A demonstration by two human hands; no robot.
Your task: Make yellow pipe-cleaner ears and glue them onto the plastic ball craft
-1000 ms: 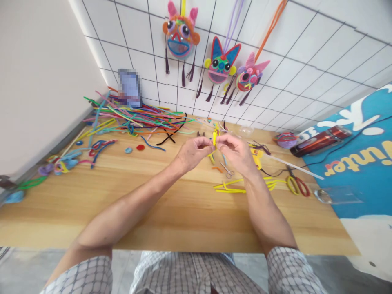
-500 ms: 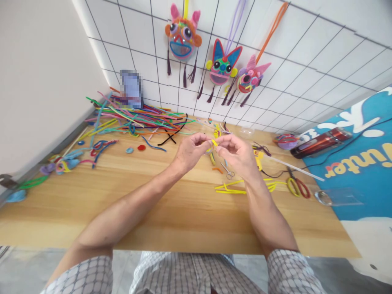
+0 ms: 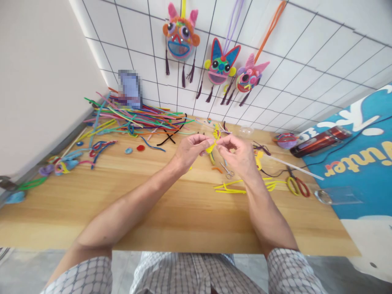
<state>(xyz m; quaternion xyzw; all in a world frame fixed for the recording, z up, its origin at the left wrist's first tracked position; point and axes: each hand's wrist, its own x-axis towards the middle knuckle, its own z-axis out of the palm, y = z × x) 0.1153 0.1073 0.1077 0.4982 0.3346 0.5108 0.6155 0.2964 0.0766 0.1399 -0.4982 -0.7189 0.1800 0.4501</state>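
I see a wooden worktop [image 3: 171, 216] below a white tiled wall [image 3: 294, 61] hung with three masks [image 3: 220, 70]. Coloured stems [image 3: 137, 116] heap at the far left; small scissors [image 3: 229, 174] lie near my right hand [image 3: 239, 154], whose forearm [image 3: 265, 208] partly hides yellow stems [image 3: 229, 191]. That hand and my left hand [image 3: 189, 152] pinch a yellow piece [image 3: 210, 150] between them, above the worktop.

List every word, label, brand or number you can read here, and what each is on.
"Winter" (first letter less clear): on the blue panel.
White lettering above it: not readable as a word.
Red flask: no readable text.
Pixelated object: too blurred to read.
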